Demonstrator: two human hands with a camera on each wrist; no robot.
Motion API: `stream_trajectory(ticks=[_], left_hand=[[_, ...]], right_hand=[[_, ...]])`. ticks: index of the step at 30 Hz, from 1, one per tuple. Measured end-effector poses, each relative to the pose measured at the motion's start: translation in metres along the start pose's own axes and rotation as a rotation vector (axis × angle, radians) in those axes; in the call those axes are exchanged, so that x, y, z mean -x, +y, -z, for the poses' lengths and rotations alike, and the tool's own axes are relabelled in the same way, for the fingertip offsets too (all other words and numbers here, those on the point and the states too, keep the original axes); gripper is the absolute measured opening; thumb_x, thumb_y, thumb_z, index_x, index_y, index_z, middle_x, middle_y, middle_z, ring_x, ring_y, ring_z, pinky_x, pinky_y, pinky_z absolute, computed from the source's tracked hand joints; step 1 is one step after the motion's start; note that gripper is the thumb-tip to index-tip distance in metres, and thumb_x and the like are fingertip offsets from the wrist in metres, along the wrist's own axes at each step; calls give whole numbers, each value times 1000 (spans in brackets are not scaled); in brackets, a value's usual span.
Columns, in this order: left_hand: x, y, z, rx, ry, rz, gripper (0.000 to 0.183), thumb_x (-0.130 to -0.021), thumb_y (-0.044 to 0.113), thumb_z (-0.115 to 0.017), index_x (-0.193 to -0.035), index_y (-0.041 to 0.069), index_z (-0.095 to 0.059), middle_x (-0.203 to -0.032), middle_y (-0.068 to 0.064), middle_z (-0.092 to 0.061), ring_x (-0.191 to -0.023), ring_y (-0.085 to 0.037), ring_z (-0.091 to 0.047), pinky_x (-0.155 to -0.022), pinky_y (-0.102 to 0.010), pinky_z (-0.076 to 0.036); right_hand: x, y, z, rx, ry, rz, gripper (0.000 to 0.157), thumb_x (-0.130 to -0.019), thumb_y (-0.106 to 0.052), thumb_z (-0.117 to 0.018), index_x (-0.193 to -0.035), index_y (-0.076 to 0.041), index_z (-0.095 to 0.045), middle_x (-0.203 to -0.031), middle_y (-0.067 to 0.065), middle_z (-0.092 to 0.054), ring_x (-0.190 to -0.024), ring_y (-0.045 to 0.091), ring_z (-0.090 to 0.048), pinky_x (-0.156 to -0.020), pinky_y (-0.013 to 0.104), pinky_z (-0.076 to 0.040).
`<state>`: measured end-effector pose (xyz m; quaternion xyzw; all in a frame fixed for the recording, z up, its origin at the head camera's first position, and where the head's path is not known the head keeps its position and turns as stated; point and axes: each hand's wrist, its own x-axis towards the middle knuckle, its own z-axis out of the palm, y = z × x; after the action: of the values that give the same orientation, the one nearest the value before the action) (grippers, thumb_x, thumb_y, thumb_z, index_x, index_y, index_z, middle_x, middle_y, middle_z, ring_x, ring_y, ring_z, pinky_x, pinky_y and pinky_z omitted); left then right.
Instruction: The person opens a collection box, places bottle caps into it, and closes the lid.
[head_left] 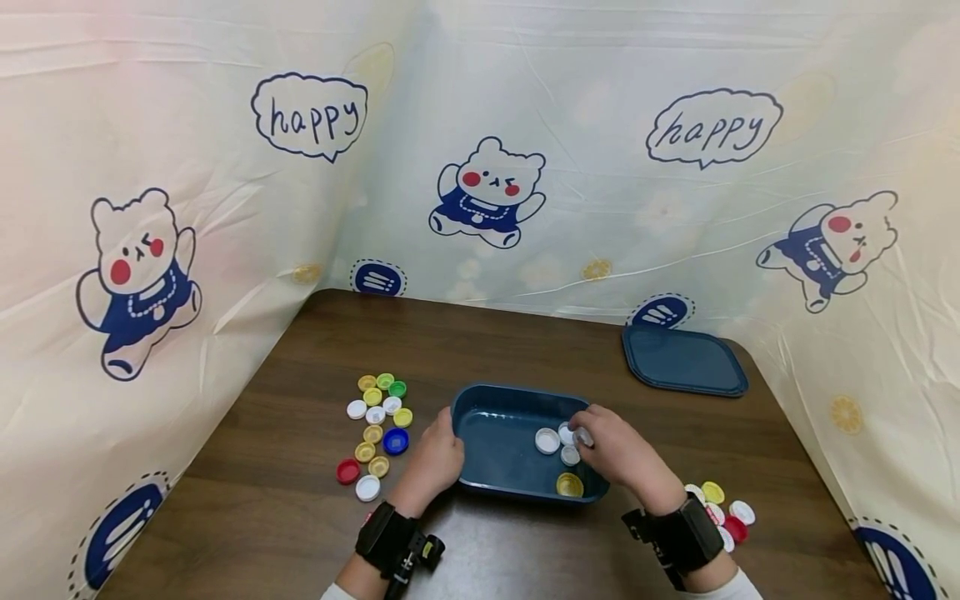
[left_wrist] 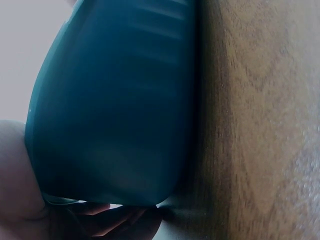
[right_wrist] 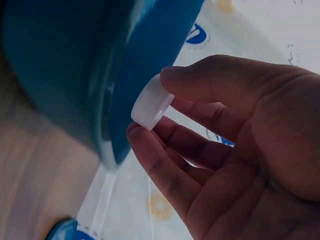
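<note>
A dark blue rectangular tray [head_left: 487, 454] sits on the table. My left hand [head_left: 433, 458] grips its left end, with fingers [left_wrist: 117, 220] against the outer wall in the left wrist view. Over the tray's right side, my right hand [head_left: 626, 450] pinches a white bottle cap [right_wrist: 151, 102] between thumb and fingertips. Beneath and beside it, white caps [head_left: 547, 441] and a yellow cap [head_left: 570, 485] lie inside the tray.
Left of the tray, caps of several colours lie loose, among them a blue cap [head_left: 396, 441] and a red cap [head_left: 348, 472]. More caps, including a red one [head_left: 736, 528], lie beside the right wrist. A flat blue lid [head_left: 684, 360] rests at the back right.
</note>
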<state>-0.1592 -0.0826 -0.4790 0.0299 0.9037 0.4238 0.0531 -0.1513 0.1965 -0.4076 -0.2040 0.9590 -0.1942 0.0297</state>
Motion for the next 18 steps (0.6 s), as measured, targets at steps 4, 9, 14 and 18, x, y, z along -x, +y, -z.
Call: stream_trajectory(ticks=[4,9,14,18], left_hand=[[0,-1,1,-4,2,-2,44,-102,1,-45,-144,-7,-38,-140,-27,-53,-128,-40,-54,-101,-59,-48],[0,-1,1,-5,1,-5,43,-102,1,-45,-144,-7,-38,-139,-27,-53,-128,-39,-55,-102,-59,-47],[-2,-1,1,4,1,-2,43,-102,1,-44,-144,-7,-38,-139,-26,-54,-127,-39,-55,-102,-59,-47],[-1,-1,2,8,-2,0,43,-102,1,-44,-144,-7,-38,-139,-27,-53,-127,-40,-54,-102,-60,-47]], right_hand=[[-3,-11,-8,-4,-50,3,19,-88,0,-72,-106,-1,-70,-99,9,-63,-88,22,-59,-78,43,-57],[-5,-23,-17,19,-101,48,20,-88,-2,-74,-108,-2,-70,-102,10,-63,-93,23,-58,-83,46,-56],[-6,-28,-22,53,-127,112,20,-87,-2,-75,-106,-3,-71,-101,9,-63,-93,22,-57,-81,42,-55],[-6,-30,-25,67,-150,124,20,-88,-3,-75,-107,-4,-69,-102,8,-63,-92,21,-58,-79,41,-54]])
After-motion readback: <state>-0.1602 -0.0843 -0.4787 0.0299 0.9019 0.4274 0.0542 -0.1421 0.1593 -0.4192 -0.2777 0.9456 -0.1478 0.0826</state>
